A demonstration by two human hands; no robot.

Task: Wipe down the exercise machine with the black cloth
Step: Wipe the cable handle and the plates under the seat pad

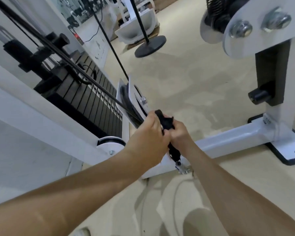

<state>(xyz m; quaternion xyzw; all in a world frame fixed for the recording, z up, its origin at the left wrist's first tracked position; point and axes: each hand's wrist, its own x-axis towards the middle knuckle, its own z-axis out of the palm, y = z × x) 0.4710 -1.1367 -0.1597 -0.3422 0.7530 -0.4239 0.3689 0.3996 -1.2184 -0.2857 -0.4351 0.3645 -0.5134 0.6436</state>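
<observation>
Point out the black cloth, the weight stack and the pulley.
black cloth [167, 123]: head view, bunched upper part.
weight stack [78, 103]: head view, side of the plates.
pulley [124, 97]: head view, black wheel edge.

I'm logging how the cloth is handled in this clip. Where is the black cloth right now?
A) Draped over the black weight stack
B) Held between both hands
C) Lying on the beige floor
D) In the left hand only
B: the left hand and the right hand both curl round the crumpled black fabric cloth, just in front of the white metal pulley bracket.
</observation>
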